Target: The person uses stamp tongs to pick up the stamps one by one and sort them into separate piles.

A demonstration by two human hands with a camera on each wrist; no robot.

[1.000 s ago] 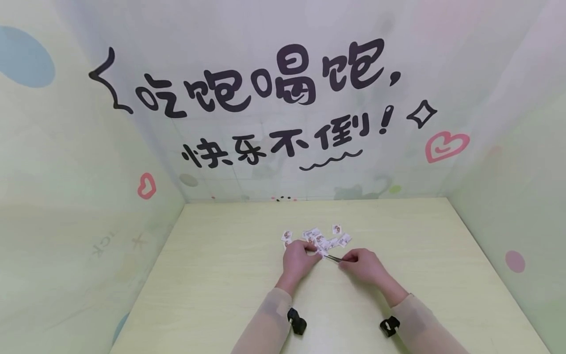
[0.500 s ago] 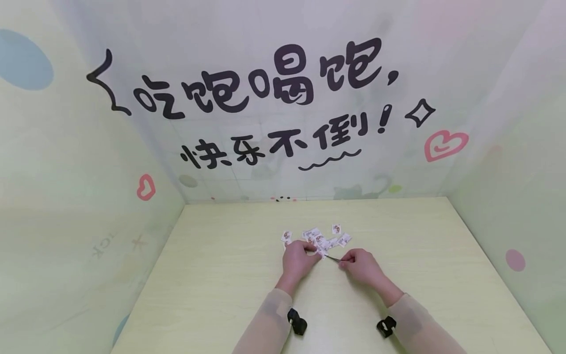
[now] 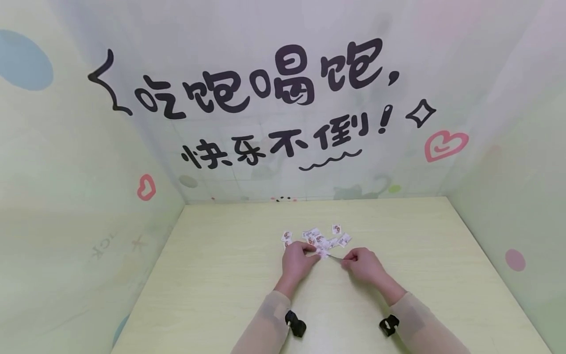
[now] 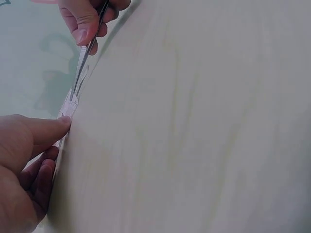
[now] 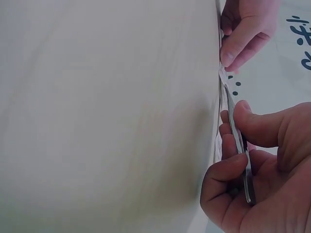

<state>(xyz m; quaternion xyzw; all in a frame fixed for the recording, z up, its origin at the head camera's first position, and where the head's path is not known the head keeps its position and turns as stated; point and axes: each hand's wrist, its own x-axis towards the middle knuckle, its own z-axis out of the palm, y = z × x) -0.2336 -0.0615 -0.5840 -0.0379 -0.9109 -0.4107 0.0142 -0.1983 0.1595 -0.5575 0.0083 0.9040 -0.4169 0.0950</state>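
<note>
Tweezers [image 5: 236,131] with a metallic shine are held between the thumb and fingers of my right hand [image 3: 364,265]. Their tips meet a small white printed paper piece [image 4: 72,103] in the left wrist view. That piece is pinched at its edge by the thumb and fingers of my left hand [image 3: 298,263]; part of it is hidden under the thumb. Whether the tips grip the paper or only touch it, I cannot tell. Just beyond both hands lies a loose heap of similar small white pieces [image 3: 315,237] with reddish-brown pictures.
One single piece [image 3: 337,229] lies behind the heap, and another piece [image 3: 287,235] is left of it. The pale wooden tabletop [image 3: 212,275] runs back to a wall [image 3: 247,182] with large black lettering. Side walls stand left and right.
The two tweezer arms looked slightly apart a second ago and now appear as one thin line. My right hand has shifted only a little; the left hand stays nearly still.
</note>
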